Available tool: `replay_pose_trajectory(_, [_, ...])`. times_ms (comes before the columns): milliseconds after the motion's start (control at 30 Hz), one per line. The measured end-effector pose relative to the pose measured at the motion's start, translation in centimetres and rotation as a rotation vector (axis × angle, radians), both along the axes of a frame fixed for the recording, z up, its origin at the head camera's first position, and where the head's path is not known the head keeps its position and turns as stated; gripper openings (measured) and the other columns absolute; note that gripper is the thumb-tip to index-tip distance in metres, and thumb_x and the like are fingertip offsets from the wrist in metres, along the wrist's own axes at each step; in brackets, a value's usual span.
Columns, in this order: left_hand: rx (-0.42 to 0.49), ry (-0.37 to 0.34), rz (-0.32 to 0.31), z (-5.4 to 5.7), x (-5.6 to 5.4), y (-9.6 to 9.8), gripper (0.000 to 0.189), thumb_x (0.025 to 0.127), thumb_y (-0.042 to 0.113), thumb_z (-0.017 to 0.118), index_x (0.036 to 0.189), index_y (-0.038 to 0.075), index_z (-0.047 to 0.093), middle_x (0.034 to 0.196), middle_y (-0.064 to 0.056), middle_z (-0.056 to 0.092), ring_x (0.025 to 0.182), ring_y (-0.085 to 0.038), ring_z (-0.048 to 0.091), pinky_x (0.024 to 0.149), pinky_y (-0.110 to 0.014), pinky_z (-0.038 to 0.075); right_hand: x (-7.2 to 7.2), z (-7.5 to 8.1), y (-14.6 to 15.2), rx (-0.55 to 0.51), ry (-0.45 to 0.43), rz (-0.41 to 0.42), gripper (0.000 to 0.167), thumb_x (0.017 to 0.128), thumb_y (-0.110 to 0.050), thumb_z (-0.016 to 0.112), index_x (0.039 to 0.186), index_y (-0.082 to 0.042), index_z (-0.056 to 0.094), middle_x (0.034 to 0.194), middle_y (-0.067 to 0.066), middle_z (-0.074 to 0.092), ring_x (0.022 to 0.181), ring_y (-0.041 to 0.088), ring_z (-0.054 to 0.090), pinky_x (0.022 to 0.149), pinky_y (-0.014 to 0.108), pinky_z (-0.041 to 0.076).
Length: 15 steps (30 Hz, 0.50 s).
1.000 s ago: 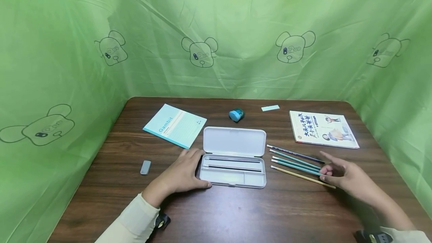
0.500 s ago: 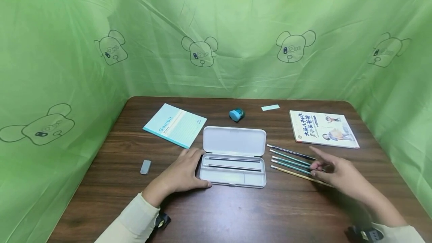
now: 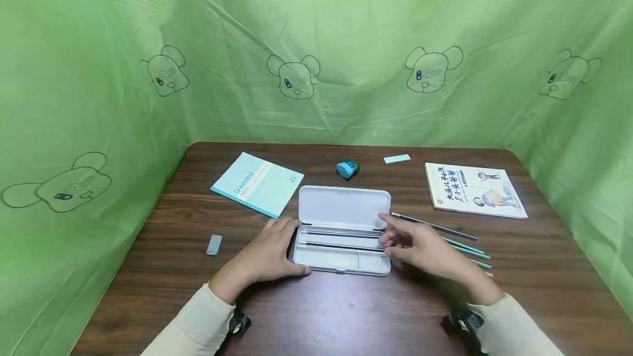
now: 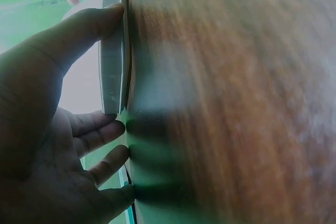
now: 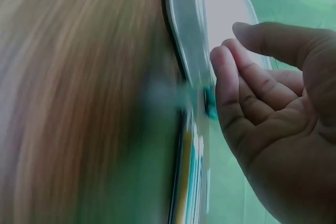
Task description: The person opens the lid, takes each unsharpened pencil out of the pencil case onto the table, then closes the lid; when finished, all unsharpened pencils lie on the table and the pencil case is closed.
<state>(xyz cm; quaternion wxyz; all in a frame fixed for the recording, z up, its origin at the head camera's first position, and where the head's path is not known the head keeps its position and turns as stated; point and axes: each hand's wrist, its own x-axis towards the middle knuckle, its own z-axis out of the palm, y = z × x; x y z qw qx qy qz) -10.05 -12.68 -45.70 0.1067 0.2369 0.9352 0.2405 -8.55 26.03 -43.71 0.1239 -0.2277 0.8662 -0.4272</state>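
Note:
A white pencil case (image 3: 328,263) lies with its lid raised in the middle of the table. Two dark pencils (image 3: 341,246) lie inside it. My left hand (image 3: 264,251) holds the case's left end, its thumb along the front edge and its fingers at the left side. My right hand (image 3: 417,247) hovers at the case's right end, thumb and fingertips apart; the right wrist view shows nothing between them. Beneath and beyond this hand lie a dark pencil (image 3: 452,231), teal pencils (image 3: 470,248) and a yellow pencil, mostly hidden by the hand and forearm.
A blue notebook (image 3: 257,183) lies at the back left, a grey eraser (image 3: 214,245) at the left. Behind the case sit a blue-green sharpener (image 3: 348,168) and a pale strip (image 3: 397,159). A picture book (image 3: 475,190) lies at right. Green curtains surround the table.
My right hand has moved left from the loose pencils to the right end of the pencil case, leaving the pencils on the table. My left hand has stayed in place.

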Motion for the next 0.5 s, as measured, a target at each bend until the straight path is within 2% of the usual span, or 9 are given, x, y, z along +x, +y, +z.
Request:
replay_pose_trajectory(167, [0.009,-0.004,-0.004,0.0,0.0,0.0,0.097,0.08,0.051,0.098,0.156,0.008,0.055,0.155,-0.008,0.061,0.144,-0.033,0.05,0.121,-0.053,0.047,-0.6,-0.5,-2.2,0.151,0.08,0.042,0.073,0.1,-0.007,0.08,0.165,0.002,0.049,0.119,-0.004,0.084,0.108,0.011,0.076,0.089,0.03,0.061])
replay_pose_trajectory(300, [0.007,-0.009,0.002,0.0,0.0,0.0,0.099,0.081,0.052,0.098,0.157,0.008,0.054,0.156,-0.009,0.06,0.146,-0.034,0.049,0.122,-0.053,0.047,-0.6,-0.5,-3.0,0.264,0.11,0.075,0.074,0.101,-0.013,0.082,0.165,0.002,0.049,0.122,-0.006,0.082,0.103,0.005,0.07,0.087,0.029,0.057])
replay_pose_trajectory(367, [0.003,-0.007,0.005,0.0,0.0,0.0,0.099,0.08,0.052,0.098,0.157,0.008,0.054,0.156,-0.008,0.06,0.146,-0.034,0.049,0.121,-0.053,0.047,-0.6,-0.5,-3.2,0.282,0.118,0.088,0.074,0.101,-0.012,0.082,0.165,0.003,0.049,0.12,-0.007,0.082,0.098,0.003,0.067,0.085,0.028,0.056])
replay_pose_trajectory(500, [-0.001,-0.002,-0.002,-0.1,0.0,0.0,0.099,0.081,0.052,0.098,0.158,0.008,0.054,0.156,-0.009,0.06,0.145,-0.034,0.049,0.121,-0.053,0.047,-0.7,-0.4,-3.3,0.287,0.103,0.097,0.073,0.1,-0.008,0.082,0.164,0.003,0.05,0.117,-0.008,0.08,0.101,0.004,0.068,0.088,0.03,0.058])
